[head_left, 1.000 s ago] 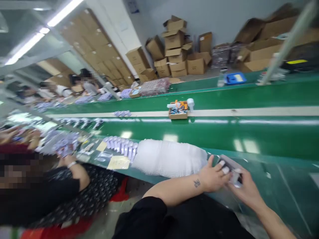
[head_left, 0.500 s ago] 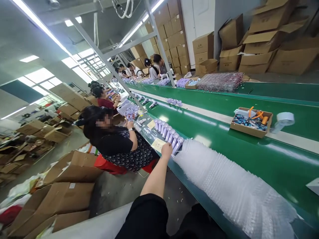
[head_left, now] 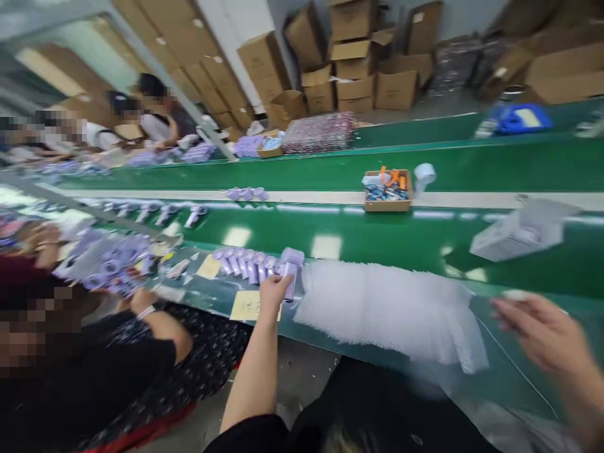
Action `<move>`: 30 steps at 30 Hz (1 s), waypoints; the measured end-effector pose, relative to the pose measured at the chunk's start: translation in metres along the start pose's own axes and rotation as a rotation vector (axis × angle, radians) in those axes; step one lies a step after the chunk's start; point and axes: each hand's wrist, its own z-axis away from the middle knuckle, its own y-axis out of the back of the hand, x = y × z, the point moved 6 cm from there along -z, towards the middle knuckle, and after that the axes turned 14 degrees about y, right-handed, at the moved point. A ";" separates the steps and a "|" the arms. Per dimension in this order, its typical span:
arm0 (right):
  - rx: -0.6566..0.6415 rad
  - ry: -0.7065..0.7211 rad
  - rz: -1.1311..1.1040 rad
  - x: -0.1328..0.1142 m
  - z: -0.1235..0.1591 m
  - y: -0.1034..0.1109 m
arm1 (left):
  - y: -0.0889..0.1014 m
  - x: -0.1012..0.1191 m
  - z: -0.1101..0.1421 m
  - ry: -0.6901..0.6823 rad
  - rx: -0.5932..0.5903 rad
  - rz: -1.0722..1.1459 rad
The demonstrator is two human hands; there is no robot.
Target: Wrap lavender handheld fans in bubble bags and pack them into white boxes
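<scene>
My left hand is closed on the handle of a light purple handheld fan, raised at the near end of a row of similar fans. Right beside it spreads a long overlapping stack of translucent bubble-wrap bags. Over the right part of the bench is my right hand, blurred, with thumb and fingers pinched together. A small whitish thing shows at its fingertips, too smeared to name. Yellowish paper notes lie under and near my left wrist.
A green conveyor belt runs beyond the bench. On it stand a small carton of blue and orange items, a tape roll and a white box. A co-worker in black sits close on my left, handling purple fans.
The view has swung right. My left hand, earlier at the near end of the fan row, now holds one fan lifted from it. My right hand has come into view.
</scene>
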 end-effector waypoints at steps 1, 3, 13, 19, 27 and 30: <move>-0.018 -0.037 -0.011 0.009 0.008 -0.012 | -0.010 0.016 0.015 -0.026 -0.083 0.194; -0.170 -0.151 -0.137 0.025 0.021 -0.048 | -0.049 0.058 0.065 -0.138 -0.331 0.432; 0.211 -0.037 -0.204 0.011 0.028 0.086 | -0.265 0.127 0.369 -1.405 -0.633 -0.223; 0.245 -0.334 -0.256 0.033 0.086 0.182 | -0.315 0.118 0.379 -1.593 -0.531 -0.935; 0.117 -0.561 -0.486 0.075 0.118 0.158 | -0.314 0.145 0.354 -1.462 -0.345 -0.941; 0.108 -0.611 -0.512 0.084 0.114 0.158 | -0.326 0.143 0.342 -1.394 -0.457 -1.034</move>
